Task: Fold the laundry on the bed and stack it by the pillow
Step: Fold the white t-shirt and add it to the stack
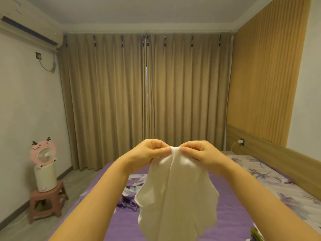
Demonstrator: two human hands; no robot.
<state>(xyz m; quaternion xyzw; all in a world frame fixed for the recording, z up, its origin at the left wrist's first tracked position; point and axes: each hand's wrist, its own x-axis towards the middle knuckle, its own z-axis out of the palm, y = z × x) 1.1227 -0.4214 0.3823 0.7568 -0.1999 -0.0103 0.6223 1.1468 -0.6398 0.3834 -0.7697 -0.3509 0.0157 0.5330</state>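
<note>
Head view, hands (175, 150) pinching white cloth (177, 193)

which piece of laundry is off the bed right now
The white cloth: both hands, left hand and right hand, pinch its top edge so it hangs in the air. The purple floral garment lies crumpled on the bed.

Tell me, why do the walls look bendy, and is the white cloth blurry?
In the head view, the wide lens bows the wood-panel wall and air conditioner near the edges; the white cloth, pinched by the left hand and right hand, looks soft-edged at the bottom; light is dim, warm and even.
</note>
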